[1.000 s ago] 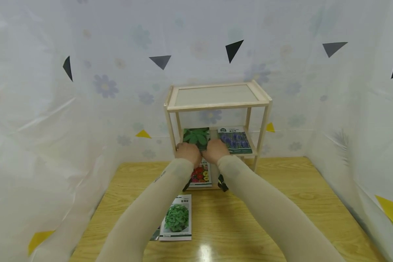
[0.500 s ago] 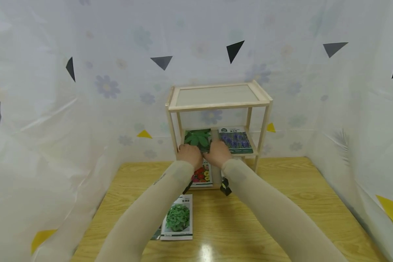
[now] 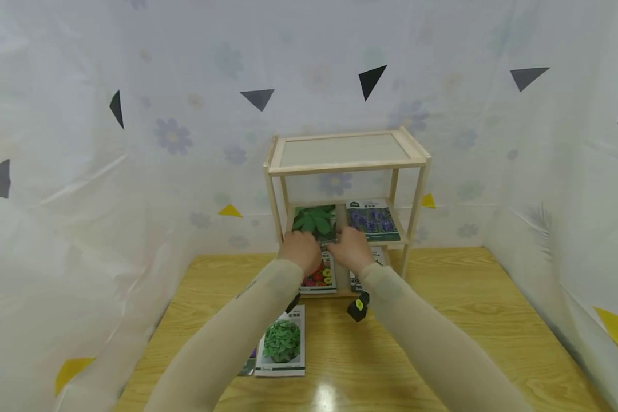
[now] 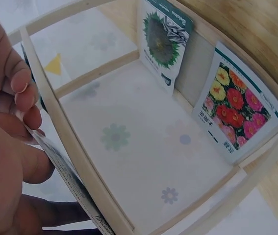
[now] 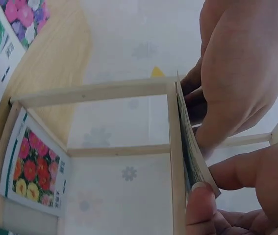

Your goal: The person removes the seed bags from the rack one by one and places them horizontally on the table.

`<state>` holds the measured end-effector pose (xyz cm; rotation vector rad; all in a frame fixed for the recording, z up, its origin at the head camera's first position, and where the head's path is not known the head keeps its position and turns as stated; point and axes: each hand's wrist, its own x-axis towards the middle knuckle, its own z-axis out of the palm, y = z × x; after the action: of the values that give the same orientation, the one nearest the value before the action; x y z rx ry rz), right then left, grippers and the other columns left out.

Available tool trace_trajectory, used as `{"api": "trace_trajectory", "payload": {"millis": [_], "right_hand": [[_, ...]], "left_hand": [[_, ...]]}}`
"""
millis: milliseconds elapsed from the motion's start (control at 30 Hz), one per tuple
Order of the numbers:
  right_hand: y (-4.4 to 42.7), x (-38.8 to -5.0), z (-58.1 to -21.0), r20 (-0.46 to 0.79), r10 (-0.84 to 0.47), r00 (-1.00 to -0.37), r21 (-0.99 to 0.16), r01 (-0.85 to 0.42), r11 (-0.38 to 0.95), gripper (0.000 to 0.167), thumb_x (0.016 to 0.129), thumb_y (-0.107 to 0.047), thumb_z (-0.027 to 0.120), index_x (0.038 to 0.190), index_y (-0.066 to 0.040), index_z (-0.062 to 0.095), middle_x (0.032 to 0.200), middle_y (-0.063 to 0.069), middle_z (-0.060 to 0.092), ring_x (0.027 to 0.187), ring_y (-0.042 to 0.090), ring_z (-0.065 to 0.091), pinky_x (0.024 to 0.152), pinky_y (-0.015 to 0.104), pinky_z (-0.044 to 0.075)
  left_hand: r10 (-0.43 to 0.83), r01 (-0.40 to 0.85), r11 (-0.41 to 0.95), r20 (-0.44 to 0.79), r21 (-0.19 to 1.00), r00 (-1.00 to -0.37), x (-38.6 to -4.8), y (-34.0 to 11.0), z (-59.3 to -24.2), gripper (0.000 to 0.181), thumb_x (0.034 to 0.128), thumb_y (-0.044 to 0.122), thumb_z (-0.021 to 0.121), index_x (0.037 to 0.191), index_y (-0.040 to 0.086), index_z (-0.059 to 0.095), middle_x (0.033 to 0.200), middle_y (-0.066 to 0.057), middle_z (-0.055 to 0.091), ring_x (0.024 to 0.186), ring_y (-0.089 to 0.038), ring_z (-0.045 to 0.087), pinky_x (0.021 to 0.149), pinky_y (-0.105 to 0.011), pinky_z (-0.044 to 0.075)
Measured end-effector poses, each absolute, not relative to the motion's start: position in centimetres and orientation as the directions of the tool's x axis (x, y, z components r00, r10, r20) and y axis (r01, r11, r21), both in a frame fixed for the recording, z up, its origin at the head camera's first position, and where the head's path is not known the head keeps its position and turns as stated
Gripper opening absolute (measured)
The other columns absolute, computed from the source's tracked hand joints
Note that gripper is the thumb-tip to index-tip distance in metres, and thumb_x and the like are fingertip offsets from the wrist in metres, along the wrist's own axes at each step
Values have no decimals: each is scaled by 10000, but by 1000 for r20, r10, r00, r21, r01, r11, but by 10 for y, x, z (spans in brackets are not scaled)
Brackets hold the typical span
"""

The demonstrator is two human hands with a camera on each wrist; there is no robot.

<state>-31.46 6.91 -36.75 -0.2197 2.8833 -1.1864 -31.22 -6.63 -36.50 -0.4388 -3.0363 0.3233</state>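
In the head view, a seed packet with green leaves (image 3: 314, 219) lies on the left of the rack's middle shelf. My left hand (image 3: 300, 250) pinches its front edge near the left corner. The right hand (image 3: 352, 250) is at the other front corner, and the right wrist view shows its thumb and finger pinching the packet's edge (image 5: 195, 152). From below, the left wrist view shows the packet's printed back (image 4: 72, 178) slightly apart from the shelf's front rail (image 4: 75, 147). A purple-flower packet (image 3: 373, 222) lies on the same shelf's right side.
The pale wooden rack (image 3: 347, 167) stands at the table's back. Its lower shelf bears a red-and-yellow flower packet (image 3: 323, 279) and another packet (image 3: 356, 281). A green-plant packet (image 3: 281, 346) and a partly hidden packet (image 3: 248, 368) lie on the wooden table (image 3: 381, 366) in front.
Both hands have shifted slightly toward me, the right one also to the right. The leafy packet has slid a little forward on its shelf. More of the lower right packet shows now.
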Motion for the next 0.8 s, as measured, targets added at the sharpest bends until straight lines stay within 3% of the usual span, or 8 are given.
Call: {"api": "trace_trajectory", "payload": {"millis": [200,267,333,433,533,667,800], "right_hand": [[74,-302,-376,71,-116,-991,-768,-128,628,502,935,-204,552,1385,3,472,1210,177,613,1088,312,598,818,458,522],[76,-299,-379,71,-112,-991,-790,-125,600,507,929,-197,550,1393,-8,467,1152,158,633,1007,279,621,777,423,522],[78,-295,-382,72,-107,-992,-812,-120,571,510,925,-189,548,1399,-20,464,983,112,660,780,213,624,669,365,506],[79,-290,-385,80,-101,-992,-830,-122,544,512,915,-173,549,1399,-26,469,719,35,620,481,137,439,545,297,423],[81,-286,-389,92,-100,-991,-840,-131,526,505,905,-159,551,1389,-28,482,573,4,518,409,122,315,493,288,377],[83,-280,-394,90,-94,-992,-860,-125,495,487,914,-149,563,1383,-43,489,656,30,516,469,143,374,517,298,377],[85,-274,-399,82,-73,-994,-868,-107,485,480,931,-170,582,1392,-79,487,855,50,580,579,156,461,534,306,410]], "left_hand": [[236,234,971,74,-44,-969,-301,-71,-367,449,1047,327,369,1192,-21,613,1112,-158,611,1063,-304,568,964,-442,452],[220,221,975,75,10,-973,-298,-72,-368,469,1044,338,374,1240,-34,582,1170,-175,594,1117,-316,545,1006,-442,420],[202,209,975,88,72,-975,-295,-74,-369,490,1038,348,391,1280,-48,550,1222,-196,574,1160,-331,522,1028,-443,398],[161,182,964,120,193,-980,-290,-78,-371,507,1022,347,437,1308,-64,516,1273,-231,537,1192,-352,495,1030,-447,395],[107,162,937,189,308,-976,-285,-82,-376,499,1002,328,489,1293,-75,523,1284,-257,511,1190,-373,485,992,-453,434],[27,155,887,285,436,-958,-283,-85,-388,458,976,296,545,1262,-61,564,1272,-239,512,1170,-376,492,966,-459,454],[-76,134,792,315,595,-946,-283,-87,-398,422,956,252,587,1268,-32,570,1247,-213,513,1145,-369,519,934,-476,477]]}}
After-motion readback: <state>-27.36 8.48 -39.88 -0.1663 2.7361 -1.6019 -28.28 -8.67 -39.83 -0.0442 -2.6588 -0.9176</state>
